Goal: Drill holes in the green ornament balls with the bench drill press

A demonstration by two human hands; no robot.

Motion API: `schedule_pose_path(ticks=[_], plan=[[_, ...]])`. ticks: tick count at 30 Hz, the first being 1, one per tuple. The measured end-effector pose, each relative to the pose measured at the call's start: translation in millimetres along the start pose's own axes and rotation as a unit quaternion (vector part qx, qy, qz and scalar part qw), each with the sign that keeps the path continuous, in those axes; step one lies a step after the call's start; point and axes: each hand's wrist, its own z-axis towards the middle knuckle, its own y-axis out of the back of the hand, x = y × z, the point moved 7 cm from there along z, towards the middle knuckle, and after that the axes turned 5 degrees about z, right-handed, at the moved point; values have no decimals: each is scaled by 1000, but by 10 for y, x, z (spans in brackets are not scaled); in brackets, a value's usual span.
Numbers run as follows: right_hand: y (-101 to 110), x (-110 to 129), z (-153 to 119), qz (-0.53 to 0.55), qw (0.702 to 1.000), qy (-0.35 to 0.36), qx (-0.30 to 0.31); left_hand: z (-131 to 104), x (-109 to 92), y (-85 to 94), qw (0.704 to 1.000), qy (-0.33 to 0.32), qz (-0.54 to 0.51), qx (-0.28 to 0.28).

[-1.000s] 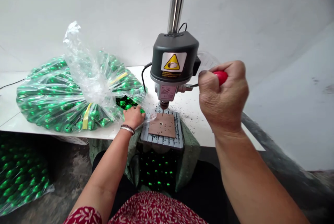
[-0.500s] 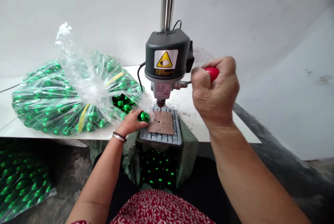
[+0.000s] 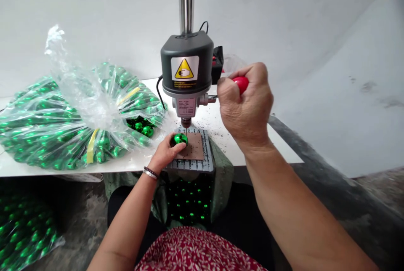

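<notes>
Ball: while the drill [image 3: 187,62] stands overhead, 1 green ball [image 3: 181,138] sits at the board [image 3: 196,149], close to the bit [image 3: 186,129]; contact is unclear.
Left hand [image 3: 166,150]: half-curled, grasping the ball, perhaps to steady it.
Right hand [image 3: 246,104]: clenched around the red knob [image 3: 241,84], likely for leverage.
Bag [image 3: 94,111]: on the tabletop [image 3: 284,153], beside the drill, probably for easy reach.

Shiny green ball [image 3: 181,138], in left grip [image 3: 166,151], under dark grey drill press [image 3: 187,48]; red rounded handle [image 3: 243,84], in right grip [image 3: 248,104]; clear plastic bag [image 3: 98,111] of green balls [image 3: 147,131], on white surface [image 3: 285,153].
</notes>
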Motion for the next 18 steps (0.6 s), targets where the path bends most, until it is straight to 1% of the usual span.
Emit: schedule_pose_path(ticks=[3, 8, 13, 18], plan=[[7, 3, 6, 0, 1000, -5, 8, 82, 35, 20, 1000, 16, 9, -3], [4, 24, 2, 3, 1000, -17, 16, 144, 43, 65, 1000, 8, -6, 26], [-4, 42, 6, -9, 1000, -14, 17, 113, 60, 90, 999, 4, -32, 37], [0, 54, 14, -21, 1000, -8, 17, 58, 44, 38, 999, 8, -42, 33]])
